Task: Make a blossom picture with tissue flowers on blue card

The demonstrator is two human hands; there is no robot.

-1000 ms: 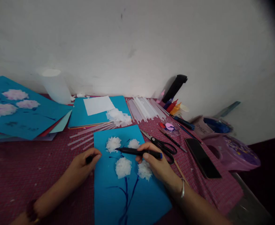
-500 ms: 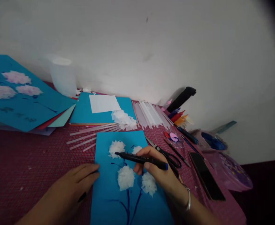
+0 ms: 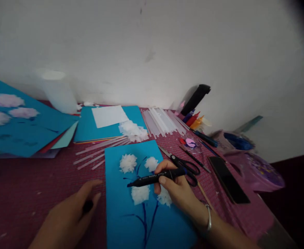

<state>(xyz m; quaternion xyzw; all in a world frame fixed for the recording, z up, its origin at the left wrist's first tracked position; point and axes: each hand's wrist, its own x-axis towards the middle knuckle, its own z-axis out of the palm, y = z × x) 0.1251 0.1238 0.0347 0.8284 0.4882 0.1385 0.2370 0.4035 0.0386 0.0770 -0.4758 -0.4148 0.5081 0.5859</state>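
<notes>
My right hand is closed round a black marker, its tip to the left, above a blue sheet. White crinkled paper flowers sit on the sheet over dark blue painted stems. The marker and fingers partly cover the lower flowers. My left hand is just off the sheet's left edge, not touching it. Tucked between its thumb and fingers is a small black piece that looks like the marker's cap.
Scissors, a paintbrush and a phone lie at the right. Behind are glue sticks, a blue paper stack and white tissue pieces. Another flower picture stands left. Purple tubs sit at the right edge.
My left hand has come off the sheet's edge, drawing back leftward. The marker's tip has moved from the upper left flower down to bare blue above the lower one. The view has shifted slightly.
</notes>
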